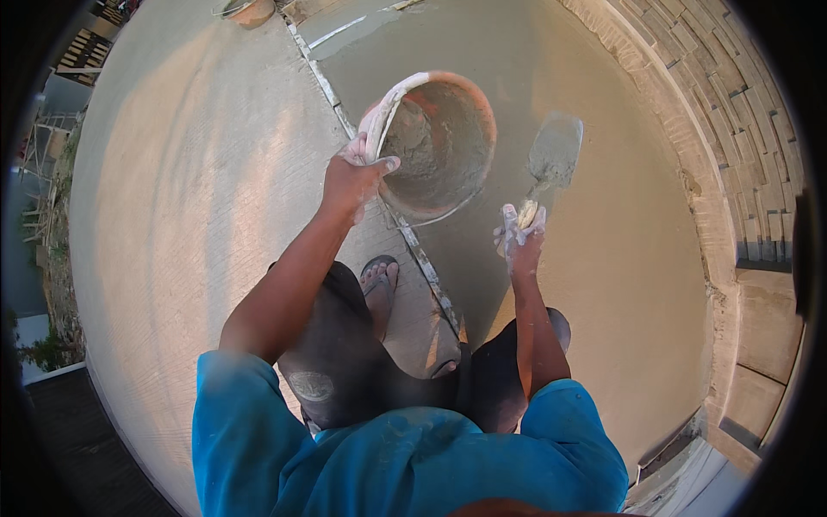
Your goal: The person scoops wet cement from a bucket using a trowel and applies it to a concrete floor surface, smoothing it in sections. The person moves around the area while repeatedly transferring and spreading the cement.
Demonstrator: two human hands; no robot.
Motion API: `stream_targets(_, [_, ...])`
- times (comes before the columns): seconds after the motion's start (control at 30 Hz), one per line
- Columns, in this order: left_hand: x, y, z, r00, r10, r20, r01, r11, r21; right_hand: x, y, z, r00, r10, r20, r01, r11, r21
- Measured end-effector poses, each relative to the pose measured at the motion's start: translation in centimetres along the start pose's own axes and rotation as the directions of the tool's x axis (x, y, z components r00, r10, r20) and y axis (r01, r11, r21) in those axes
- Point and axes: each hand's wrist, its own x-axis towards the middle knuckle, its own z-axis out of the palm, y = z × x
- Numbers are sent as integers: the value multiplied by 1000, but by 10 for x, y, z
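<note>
Blue shirt sleeves (405,465) fill the lower edge, with dark shorts and a sandalled foot (379,284) beyond them. Ahead, the left hand (353,181) clenches the pale rim of a round orange bucket (448,142) tilted toward the person, grey mortar lumped inside. Just right of it, the right hand (519,237), mortar-smeared, grips the handle of a flat steel trowel (556,151) over wet grey cement floor (603,258). Its handle is hidden within the fist.

Head view, steeply down, close overhead
</note>
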Motion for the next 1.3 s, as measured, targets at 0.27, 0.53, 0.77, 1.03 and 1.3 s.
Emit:
stream_targets(0.27, [-28, -9, -17, 963, 251, -99, -236, 962, 140, -46, -88, -42, 822, 25, 569, 343, 775, -530])
stream_targets(0.53, [-22, -3, -18, 965, 262, 17, -255, 920, 298, -81, -82, 57, 631, -406, 661, 720, -12, -694])
stream_targets(0.77, [-38, -2, 4, 870, 489, 66, -459, 754, 470, -52, -76, 20, 493, -696, 522, 617, -143, -774])
stream_targets(1.03, [-46, 7, 25, 850, 524, 65, -489, 736, 467, -61, -73, 13, 659, -571, 490, 597, 1, -802])
stream_targets(1.3, [-42, 3, 30, 805, 592, 49, -505, 640, 579, -58, -74, -4, 745, -534, 399, 536, 125, -835])
